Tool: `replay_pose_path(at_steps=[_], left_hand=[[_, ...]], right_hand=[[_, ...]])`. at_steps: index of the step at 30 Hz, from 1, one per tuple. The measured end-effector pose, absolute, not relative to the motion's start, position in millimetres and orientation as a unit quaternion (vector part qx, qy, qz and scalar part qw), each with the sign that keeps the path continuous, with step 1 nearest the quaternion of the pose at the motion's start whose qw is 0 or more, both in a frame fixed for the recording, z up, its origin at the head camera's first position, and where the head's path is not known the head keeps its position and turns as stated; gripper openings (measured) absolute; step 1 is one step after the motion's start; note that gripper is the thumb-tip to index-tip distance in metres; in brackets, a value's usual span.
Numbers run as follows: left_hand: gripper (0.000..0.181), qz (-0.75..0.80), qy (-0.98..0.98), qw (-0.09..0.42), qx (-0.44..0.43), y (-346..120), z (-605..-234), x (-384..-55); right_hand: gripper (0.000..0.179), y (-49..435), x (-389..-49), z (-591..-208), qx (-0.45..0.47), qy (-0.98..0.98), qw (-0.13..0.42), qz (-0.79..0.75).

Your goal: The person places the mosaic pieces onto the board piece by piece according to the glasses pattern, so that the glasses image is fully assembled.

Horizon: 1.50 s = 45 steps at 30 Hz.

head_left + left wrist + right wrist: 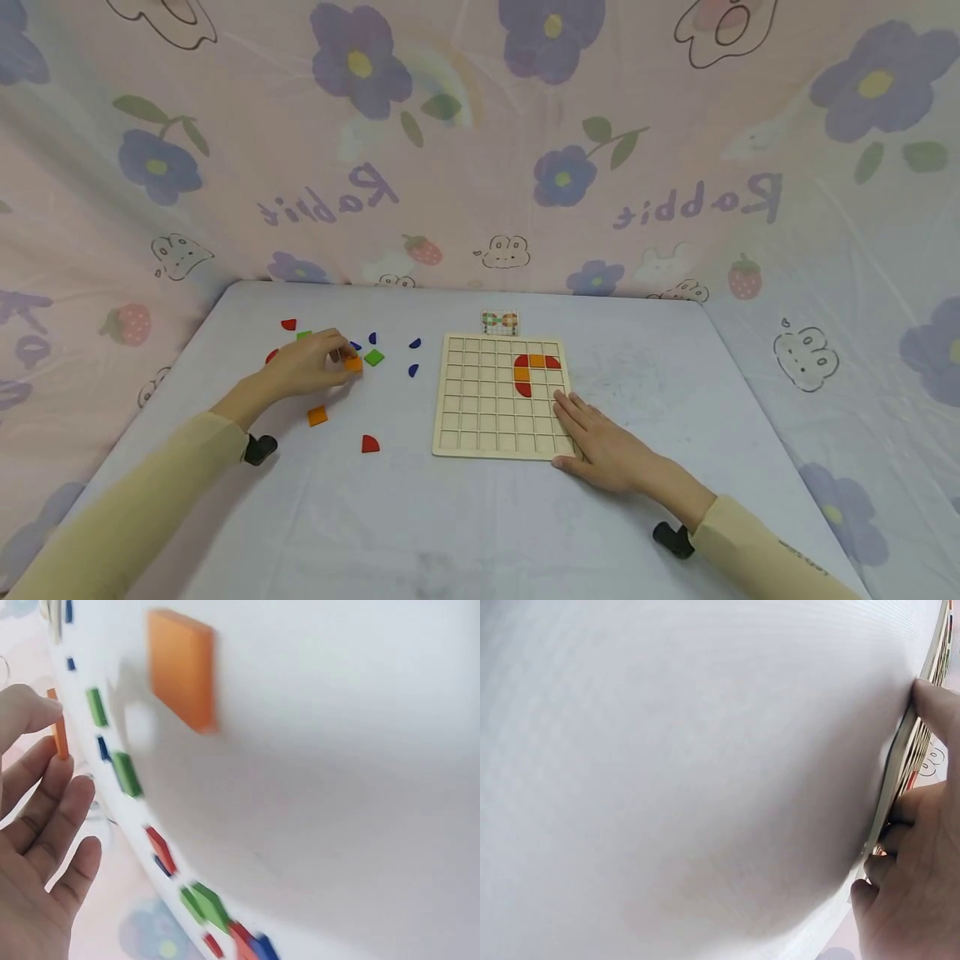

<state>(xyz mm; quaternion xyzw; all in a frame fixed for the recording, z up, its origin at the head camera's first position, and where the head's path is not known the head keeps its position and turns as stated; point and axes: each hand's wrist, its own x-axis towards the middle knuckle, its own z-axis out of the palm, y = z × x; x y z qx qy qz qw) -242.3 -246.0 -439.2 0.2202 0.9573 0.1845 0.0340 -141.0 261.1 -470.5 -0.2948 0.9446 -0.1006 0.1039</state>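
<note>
My left hand pinches an orange square tile between thumb and fingers, just above the table at the left. The left wrist view shows this tile edge-on at the fingertips. My right hand rests on the right edge of a wooden grid board, fingers extended over its rim and thumb near the lower right corner. Toward the board's upper right lie red quarter-circles and orange squares in a hooked shape. Another orange tile lies below my left hand.
Around the left hand lie a green tile, several blue half-round pieces and red pieces. A red quarter-circle sits left of the board. A small pattern card lies behind it. A patterned curtain hangs at the table's back.
</note>
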Motion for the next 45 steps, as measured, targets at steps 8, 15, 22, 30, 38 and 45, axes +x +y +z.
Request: replay_pose_path(at_steps=[8, 15, 22, 30, 38, 45], left_hand=[[0.029, 0.249, 0.936, -0.003, 0.251, -203.9, -433.0, -250.3], [0.029, 0.26, 0.926, -0.023, 0.274, -159.0, -426.4, -259.1], [0.03, 0.262, 0.916, -0.024, 0.302, -113.5, -421.1, -265.8], [0.028, 0.262, 0.902, -0.004, 0.343, -62.0, -422.9, -269.8], [0.027, 0.252, 0.888, 0.016, 0.385, -15.2, -431.4, -266.9], [0.031, 0.198, 0.889, 0.026, 0.412, 17.2, -443.0, -267.8]], right_hand=[[0.086, 261.8, -140.2, -470.2, -0.293, 0.945, 0.106, -0.098], [0.086, 260.9, -140.4, -469.4, -0.296, 0.944, 0.105, -0.099], [0.085, 260.2, -139.8, -469.4, -0.293, 0.945, 0.108, -0.103], [0.085, 260.4, -141.2, -470.2, -0.295, 0.944, 0.106, -0.1], [0.085, 262.5, -142.9, -473.1, -0.299, 0.943, 0.103, -0.1], [0.085, 263.9, -143.4, -473.7, -0.301, 0.943, 0.104, -0.1]])
